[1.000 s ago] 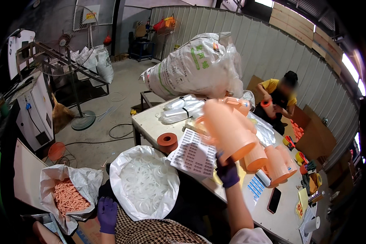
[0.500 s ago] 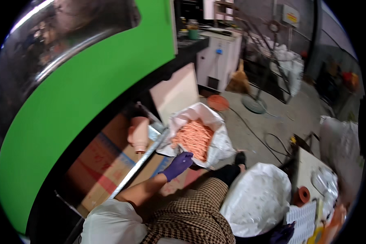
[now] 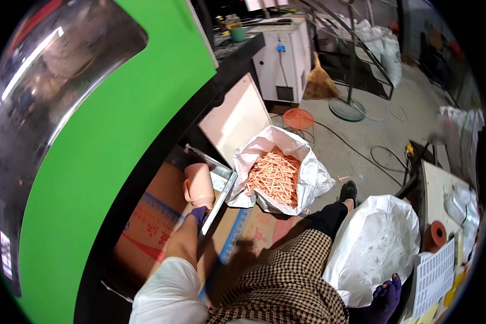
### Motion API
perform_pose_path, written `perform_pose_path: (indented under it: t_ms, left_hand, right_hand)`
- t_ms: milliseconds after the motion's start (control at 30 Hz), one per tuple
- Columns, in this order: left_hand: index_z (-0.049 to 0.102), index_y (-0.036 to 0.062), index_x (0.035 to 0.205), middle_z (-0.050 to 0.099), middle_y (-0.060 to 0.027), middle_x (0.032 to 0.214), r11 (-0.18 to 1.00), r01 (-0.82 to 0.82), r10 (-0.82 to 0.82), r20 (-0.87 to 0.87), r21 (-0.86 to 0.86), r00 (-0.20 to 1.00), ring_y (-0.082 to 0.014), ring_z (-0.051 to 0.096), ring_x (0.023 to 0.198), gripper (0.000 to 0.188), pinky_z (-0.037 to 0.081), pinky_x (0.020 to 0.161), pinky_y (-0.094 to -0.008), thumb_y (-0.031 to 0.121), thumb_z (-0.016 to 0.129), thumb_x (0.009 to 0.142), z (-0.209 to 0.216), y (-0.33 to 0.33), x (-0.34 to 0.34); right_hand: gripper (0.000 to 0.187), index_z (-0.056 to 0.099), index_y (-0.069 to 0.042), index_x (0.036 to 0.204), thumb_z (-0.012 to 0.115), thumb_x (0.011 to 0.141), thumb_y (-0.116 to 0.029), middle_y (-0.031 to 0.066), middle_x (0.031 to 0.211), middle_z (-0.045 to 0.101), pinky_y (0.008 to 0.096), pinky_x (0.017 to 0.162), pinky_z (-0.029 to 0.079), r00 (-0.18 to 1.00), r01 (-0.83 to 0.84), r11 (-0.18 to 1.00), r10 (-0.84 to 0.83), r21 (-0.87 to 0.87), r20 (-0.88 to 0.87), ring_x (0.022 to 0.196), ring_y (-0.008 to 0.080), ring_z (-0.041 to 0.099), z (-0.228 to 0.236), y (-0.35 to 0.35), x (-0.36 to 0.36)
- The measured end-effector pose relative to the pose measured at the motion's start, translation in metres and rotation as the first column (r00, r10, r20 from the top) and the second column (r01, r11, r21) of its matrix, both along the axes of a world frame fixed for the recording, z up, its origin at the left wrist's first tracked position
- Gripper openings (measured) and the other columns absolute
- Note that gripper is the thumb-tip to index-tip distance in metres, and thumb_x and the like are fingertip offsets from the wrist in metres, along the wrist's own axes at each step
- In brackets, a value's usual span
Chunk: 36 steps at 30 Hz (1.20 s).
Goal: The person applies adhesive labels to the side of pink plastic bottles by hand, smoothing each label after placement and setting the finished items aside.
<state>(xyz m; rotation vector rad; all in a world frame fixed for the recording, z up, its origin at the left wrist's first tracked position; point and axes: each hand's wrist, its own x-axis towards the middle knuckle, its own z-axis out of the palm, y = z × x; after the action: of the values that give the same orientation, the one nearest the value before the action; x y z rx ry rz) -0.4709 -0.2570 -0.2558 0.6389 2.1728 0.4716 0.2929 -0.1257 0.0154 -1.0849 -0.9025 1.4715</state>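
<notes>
A pink plastic jug point(image 3: 198, 183) with a handle lies on its side in the opening under the green machine. At its narrow neck is my left hand point(image 3: 198, 216) in a purple glove, fingers closed around the neck end and partly hidden. Right of the jug stands a white woven sack point(image 3: 316, 173) filled with thin pink plastic strips point(image 3: 275, 175). My right hand point(image 3: 386, 297), also gloved in purple, is low at the right, fingers bent and apart, holding nothing visible. Beside it is a second white sack point(image 3: 343, 254) containing clear plastic pieces point(image 3: 380, 237).
A metal rail point(image 3: 218, 202) and flattened cardboard point(image 3: 237, 237) border the opening. The green machine point(image 3: 102, 135) fills the left. At right, a table point(image 3: 434, 181) carries a reddish-brown roll point(image 3: 434, 236) and a printed sheet point(image 3: 434, 278). A cable point(image 3: 351, 143), an orange stool point(image 3: 298, 117) and a broom point(image 3: 319, 83) lie beyond.
My left hand has moved left from the near edge of the strip-filled sack to the jug's neck. My right hand has come further into view beside the second sack. The view has shifted.
</notes>
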Motion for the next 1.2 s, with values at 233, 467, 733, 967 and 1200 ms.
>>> perform_pose_path:
  t_ms: [233, 467, 733, 967, 1200]
  left_hand:
    - [0.050, 0.0179, 0.071, 0.046, 0.0004, 0.060, 0.043, -0.995, 0.389, 0.916, 0.087, 0.097, -0.0145, 0.045, 0.053, 0.039, 0.042, 0.048, -0.0371, 0.048, 0.055, 0.096, -0.017, -0.075, -0.037]
    - [0.058, 0.0112, 0.069, 0.057, -0.0072, 0.064, 0.468, -0.745, 0.720, 0.284, 0.475, 0.633, -0.0239, 0.056, 0.058, 0.032, 0.045, 0.056, -0.0411, 0.034, 0.059, 0.092, 0.084, -0.143, -0.103]
    - [0.066, 0.0065, 0.117, 0.063, -0.0157, 0.123, 0.906, 0.113, -0.007, -0.252, 0.408, 0.968, -0.0276, 0.061, 0.112, 0.030, 0.050, 0.096, -0.0382, 0.015, 0.063, 0.088, 0.189, -0.168, -0.058]
    - [0.070, 0.0114, 0.109, 0.042, -0.0232, 0.148, 0.811, 0.424, -0.088, -0.632, 0.403, 0.770, -0.0381, 0.044, 0.134, 0.046, 0.039, 0.110, -0.0432, 0.023, 0.083, 0.067, 0.150, -0.102, 0.026]
    - [0.058, 0.0096, 0.119, 0.057, -0.0102, 0.119, 0.750, 0.424, 0.218, -0.795, 0.507, 0.567, -0.0347, 0.052, 0.115, 0.073, 0.036, 0.106, -0.0473, 0.034, 0.089, 0.058, 0.134, -0.063, 0.056]
  right_hand:
    - [0.032, 0.057, 0.003, 0.121, 0.057, 0.090, -0.008, 0.0014, 0.081, 0.056, 0.0238, 0.063, 0.042, 0.984, 0.142, 0.989, -0.138, -0.031, 0.111, 0.068, 0.0097, 0.051, 0.006, -0.002, -0.025]
    - [0.029, 0.061, 0.005, 0.117, 0.060, 0.090, -0.006, 0.0066, 0.085, 0.064, 0.0264, 0.069, 0.046, 0.959, -0.128, 0.992, 0.127, -0.012, 0.255, 0.075, 0.0123, 0.058, 0.014, -0.004, -0.051]
    - [0.031, 0.062, 0.005, 0.119, 0.064, 0.091, -0.009, 0.0065, 0.093, 0.066, 0.0256, 0.077, 0.048, 0.918, -0.220, 0.972, 0.236, -0.086, 0.318, 0.085, 0.0127, 0.061, 0.016, -0.018, -0.080]
    - [0.021, 0.069, 0.003, 0.109, 0.067, 0.089, -0.003, 0.0102, 0.093, 0.069, 0.0275, 0.076, 0.052, 0.735, -0.437, 0.889, 0.266, 0.136, 0.623, 0.082, 0.0143, 0.065, 0.022, -0.027, -0.103]
    - [0.023, 0.069, 0.001, 0.109, 0.067, 0.088, -0.007, 0.0128, 0.089, 0.069, 0.0301, 0.074, 0.053, 0.657, -0.486, 0.856, 0.222, 0.179, 0.721, 0.079, 0.0204, 0.068, 0.035, -0.045, -0.086]
